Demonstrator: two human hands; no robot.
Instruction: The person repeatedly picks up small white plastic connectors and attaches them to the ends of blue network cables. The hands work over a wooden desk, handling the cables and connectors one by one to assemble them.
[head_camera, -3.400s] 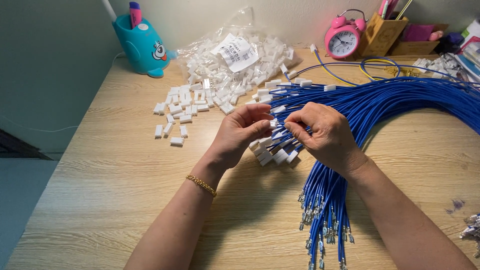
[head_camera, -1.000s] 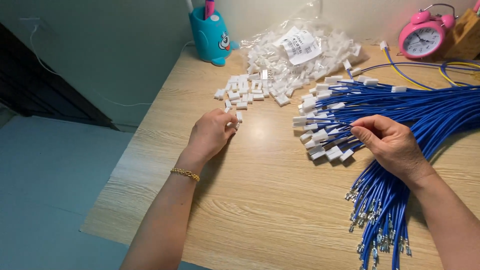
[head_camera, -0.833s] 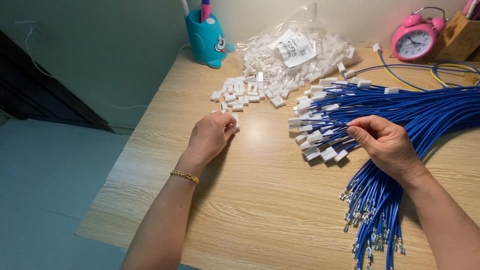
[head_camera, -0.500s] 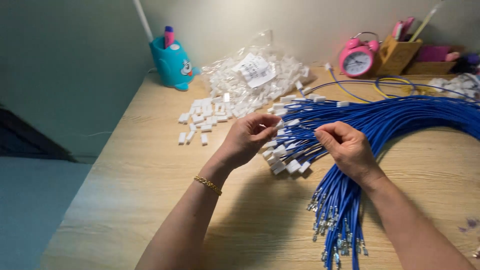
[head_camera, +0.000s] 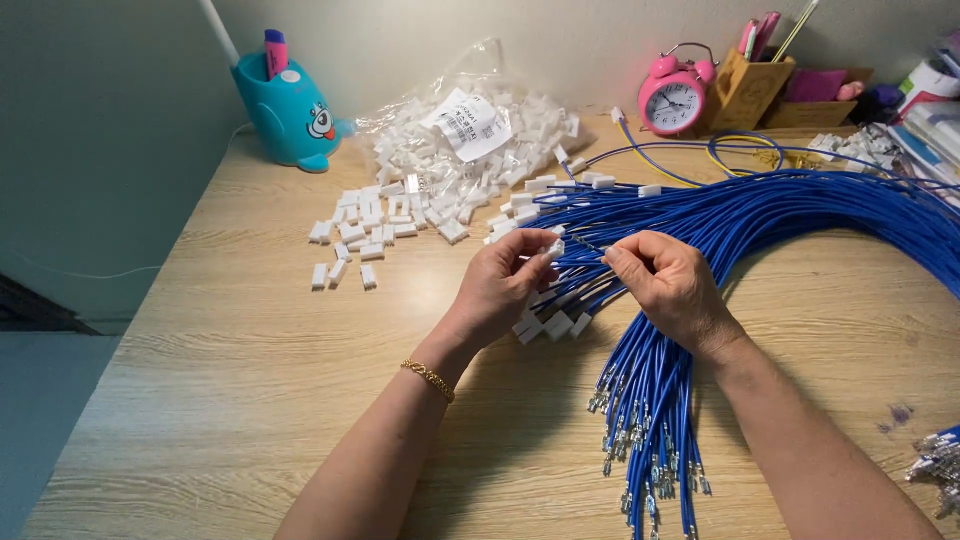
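A thick bundle of blue wires (head_camera: 790, 215) lies across the wooden desk (head_camera: 230, 380), some ends fitted with small white plastic connectors (head_camera: 555, 325), others with bare metal terminals (head_camera: 650, 470). My left hand (head_camera: 505, 285), with a gold bracelet on the wrist, pinches a small white connector (head_camera: 553, 248) above the bundle. Facing it a few centimetres to the right, my right hand (head_camera: 670, 285) pinches the end of one blue wire. A loose heap of white connectors (head_camera: 365, 235) lies to the left of my hands.
A clear plastic bag of white connectors (head_camera: 470, 140) with a paper label lies at the back. A teal pen holder (head_camera: 288, 110) stands back left. A pink alarm clock (head_camera: 675, 95), a wooden organiser (head_camera: 750, 85) and stationery stand back right. The desk's left edge drops off.
My left hand reached to the loose connector heap, then came back to the bundle with a connector. My right hand stayed on the wires. The view swung left and back.
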